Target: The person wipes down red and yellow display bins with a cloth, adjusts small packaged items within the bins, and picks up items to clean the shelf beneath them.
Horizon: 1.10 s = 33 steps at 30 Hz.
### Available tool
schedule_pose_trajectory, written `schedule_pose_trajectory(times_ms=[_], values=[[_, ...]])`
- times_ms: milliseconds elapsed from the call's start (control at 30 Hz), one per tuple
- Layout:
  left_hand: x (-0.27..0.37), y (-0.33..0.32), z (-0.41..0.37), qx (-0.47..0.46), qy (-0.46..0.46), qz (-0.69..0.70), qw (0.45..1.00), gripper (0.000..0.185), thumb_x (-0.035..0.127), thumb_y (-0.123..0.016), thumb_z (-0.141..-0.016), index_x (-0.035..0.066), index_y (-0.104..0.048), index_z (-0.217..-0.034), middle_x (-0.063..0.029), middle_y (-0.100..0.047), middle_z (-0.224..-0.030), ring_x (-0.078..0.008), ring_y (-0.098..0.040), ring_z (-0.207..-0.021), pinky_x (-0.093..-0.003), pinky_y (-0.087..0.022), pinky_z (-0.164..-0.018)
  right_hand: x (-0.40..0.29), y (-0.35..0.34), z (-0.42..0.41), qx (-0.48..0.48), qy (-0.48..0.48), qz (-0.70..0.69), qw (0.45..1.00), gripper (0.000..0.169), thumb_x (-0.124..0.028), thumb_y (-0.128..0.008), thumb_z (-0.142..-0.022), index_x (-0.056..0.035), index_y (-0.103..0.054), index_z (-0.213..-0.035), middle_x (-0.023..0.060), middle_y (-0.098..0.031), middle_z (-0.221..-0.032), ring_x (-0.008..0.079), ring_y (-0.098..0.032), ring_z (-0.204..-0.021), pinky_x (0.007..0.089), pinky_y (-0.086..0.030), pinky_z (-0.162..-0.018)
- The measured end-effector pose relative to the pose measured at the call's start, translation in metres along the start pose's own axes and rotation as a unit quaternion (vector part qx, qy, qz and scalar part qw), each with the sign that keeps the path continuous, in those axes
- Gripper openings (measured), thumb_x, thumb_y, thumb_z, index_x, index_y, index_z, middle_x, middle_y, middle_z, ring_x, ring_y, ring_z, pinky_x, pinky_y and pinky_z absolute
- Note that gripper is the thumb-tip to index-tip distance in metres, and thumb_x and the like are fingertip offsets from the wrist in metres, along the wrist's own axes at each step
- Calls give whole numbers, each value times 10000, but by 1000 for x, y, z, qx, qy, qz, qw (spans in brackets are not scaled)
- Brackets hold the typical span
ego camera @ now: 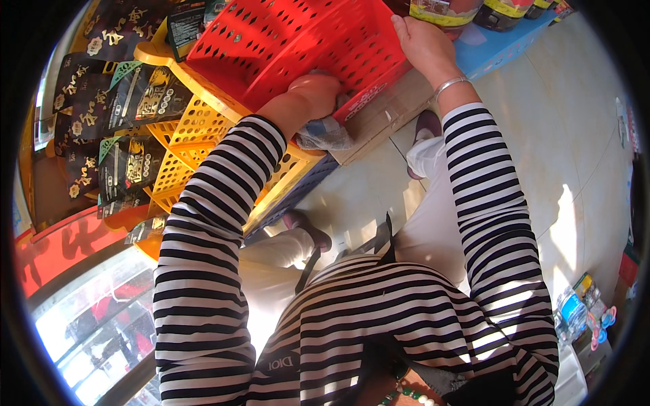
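A red perforated plastic basket with a divider lies before me, tilted. My left hand reaches inside it, near its front wall, closed on a grey cloth. Part of that cloth hangs over the basket's rim. At the basket's right end rests my right hand, its thumb up along the rim; its fingers are partly hidden, so how firmly it grips cannot be seen. Lidded jars with yellow labels stand just beyond my right hand.
Yellow perforated baskets sit at the left beside black printed packets. A cardboard box lies under the red basket, a blue box under the jars. Below are my feet on the tiled floor. A water bottle stands at lower right.
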State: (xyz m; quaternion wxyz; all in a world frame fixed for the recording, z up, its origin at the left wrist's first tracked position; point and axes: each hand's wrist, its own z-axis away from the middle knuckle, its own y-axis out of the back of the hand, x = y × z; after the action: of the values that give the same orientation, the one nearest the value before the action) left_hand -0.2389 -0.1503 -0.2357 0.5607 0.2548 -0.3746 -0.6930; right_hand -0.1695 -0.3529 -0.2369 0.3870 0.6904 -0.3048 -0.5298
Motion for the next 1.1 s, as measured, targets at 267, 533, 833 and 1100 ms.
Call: schedule_pose_trajectory(times_ms=[267, 533, 833, 1100], values=[[25, -1, -64, 288, -40, 52, 955, 251, 199, -533, -792, 91, -671, -971, -137, -646, -1014, -300, -603, -987, -386, -476, -827, -10, -16, 2, 79, 61, 45, 994, 404, -339, -379, -941, -34, -602, -798, 202, -630, -725, 390, -608, -693, 494, -464, -629], [11, 12, -64, 75, -72, -107, 989, 441, 381, -352, -919, 87, -645, -1070, -131, -622, -1129, -268, -541, -1134, -410, -418, -931, 11, -16, 3, 101, 52, 54, 992, 332, -298, -422, -925, -32, -611, -861, 214, -639, -821, 396, -608, -793, 484, -462, -719], [3, -4, -33, 51, -28, -7, 998, 406, 339, -412, -892, 42, -646, -1037, -166, -639, -1023, -296, -583, -1023, -408, -443, -870, 2, -20, -2, 118, 53, 28, 991, 324, -302, -441, -918, -35, -612, -855, 218, -638, -836, 405, -604, -803, 481, -464, -720], [7, 8, -32, -5, -4, 42, 999, 379, 303, -465, -868, 1, -647, -1009, -196, -653, -928, -321, -620, -924, -406, -465, -817, 5, -23, -4, 130, 49, 48, 989, 321, -298, -446, -920, -35, -608, -832, 215, -636, -810, 407, -603, -779, 485, -463, -700]])
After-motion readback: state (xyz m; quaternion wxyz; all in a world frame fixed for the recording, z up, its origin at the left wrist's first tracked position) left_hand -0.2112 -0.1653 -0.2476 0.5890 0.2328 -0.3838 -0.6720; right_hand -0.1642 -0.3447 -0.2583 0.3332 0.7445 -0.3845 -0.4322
